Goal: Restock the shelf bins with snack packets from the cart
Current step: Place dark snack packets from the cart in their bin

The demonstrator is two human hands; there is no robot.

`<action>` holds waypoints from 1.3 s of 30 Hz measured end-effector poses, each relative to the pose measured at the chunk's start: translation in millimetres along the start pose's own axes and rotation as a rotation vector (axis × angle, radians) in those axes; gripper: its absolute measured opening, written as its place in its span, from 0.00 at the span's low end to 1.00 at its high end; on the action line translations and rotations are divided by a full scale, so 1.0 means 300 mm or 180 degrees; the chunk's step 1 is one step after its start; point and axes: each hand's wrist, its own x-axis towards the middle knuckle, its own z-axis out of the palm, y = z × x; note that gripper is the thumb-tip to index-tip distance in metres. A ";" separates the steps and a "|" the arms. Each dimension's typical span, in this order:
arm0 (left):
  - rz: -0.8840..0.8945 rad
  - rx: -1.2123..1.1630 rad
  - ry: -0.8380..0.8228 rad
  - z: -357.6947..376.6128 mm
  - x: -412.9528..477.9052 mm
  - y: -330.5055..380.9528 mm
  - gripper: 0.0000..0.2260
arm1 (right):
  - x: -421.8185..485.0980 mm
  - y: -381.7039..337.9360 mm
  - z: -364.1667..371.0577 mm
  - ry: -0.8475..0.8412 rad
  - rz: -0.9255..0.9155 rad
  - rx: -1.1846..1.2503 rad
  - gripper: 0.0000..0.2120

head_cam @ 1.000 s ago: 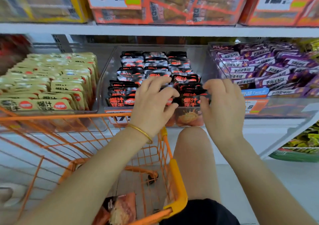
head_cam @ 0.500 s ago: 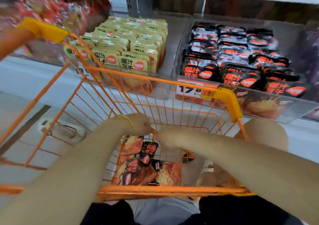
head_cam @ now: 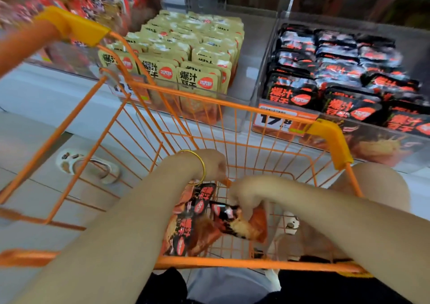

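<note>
Both my hands reach down into the orange wire cart. My left hand, with a gold bangle at the wrist, is curled over the top of a black-and-orange snack packet that stands tilted under it. My right hand grips another black-and-orange packet by one end, just above the cart's bottom. More of these packets lie on the cart floor. The clear shelf bin of matching black packets is beyond the cart at the upper right.
A bin of yellow packets stands left of the black one, with red packets further left. A "17.8" price tag hangs on the black bin's front. My sandalled foot is on the floor at the left, and my knee is beside the cart.
My hands left the black packets in the shelf bin and dropped into the cart. The view swung down and left. Since half a second ago, both hands have closed on packets.
</note>
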 end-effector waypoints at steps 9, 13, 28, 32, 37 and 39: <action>0.0211 -0.1959 0.0830 -0.109 -0.103 0.045 0.06 | -0.285 0.215 0.076 0.2747 -0.0094 0.2992 0.20; 0.0558 -0.3051 0.1141 -0.165 -0.155 0.076 0.06 | -0.310 0.198 0.118 0.3696 -0.0044 0.3475 0.15; 0.1405 -0.0517 0.3660 -0.372 -0.072 0.294 0.08 | -0.315 0.379 0.038 0.5198 0.1594 0.2218 0.14; 0.1466 -0.0534 0.3581 -0.365 -0.057 0.290 0.07 | -0.342 0.348 0.040 0.5892 0.1162 0.2594 0.22; 0.1375 -0.0989 0.3427 -0.371 -0.041 0.268 0.05 | -0.387 0.370 0.022 0.5992 0.1407 0.1902 0.08; 0.1297 -0.0898 0.3540 -0.369 -0.027 0.251 0.05 | -0.403 0.392 0.012 0.5547 0.1532 0.1923 0.08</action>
